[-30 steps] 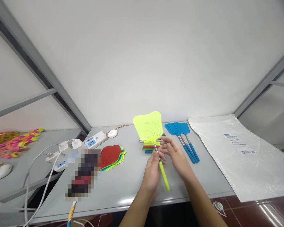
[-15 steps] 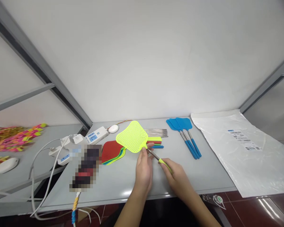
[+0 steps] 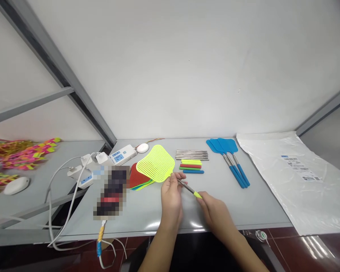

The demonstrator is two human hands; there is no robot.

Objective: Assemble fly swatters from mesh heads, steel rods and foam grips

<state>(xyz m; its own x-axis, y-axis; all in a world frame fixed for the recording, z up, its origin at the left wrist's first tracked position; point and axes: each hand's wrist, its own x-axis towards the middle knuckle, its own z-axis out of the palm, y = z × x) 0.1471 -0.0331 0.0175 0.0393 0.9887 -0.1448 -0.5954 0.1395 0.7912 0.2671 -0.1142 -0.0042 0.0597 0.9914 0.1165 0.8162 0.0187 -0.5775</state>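
Note:
A yellow-green fly swatter [image 3: 155, 163] with a perforated square head is held over the table between my hands. My left hand [image 3: 171, 189] pinches its neck, where the head meets the metal rod [image 3: 187, 186]. At the other end of the rod, my right hand [image 3: 215, 209] is closed around the yellow-green handle [image 3: 197, 195], most of which the fingers hide. Beyond my hands lie a row of metal rods [image 3: 192, 155] and several loose handles [image 3: 190, 166] in yellow, red, green and blue. A stack of swatter heads, red on top [image 3: 138, 176], lies partly under the held head.
Several blue fly swatters [image 3: 232, 162] lie to the right, beside a white plastic bag [image 3: 297, 185] hanging over the table's front edge. On the left are power strips [image 3: 121, 155], white cables [image 3: 70, 204], a white round device [image 3: 142, 147] and a pixelated object [image 3: 113, 192].
The view has swung slightly left, so the table's things sit farther right. My right fingers now cover more of the handle. Both hands keep hold of the swatter.

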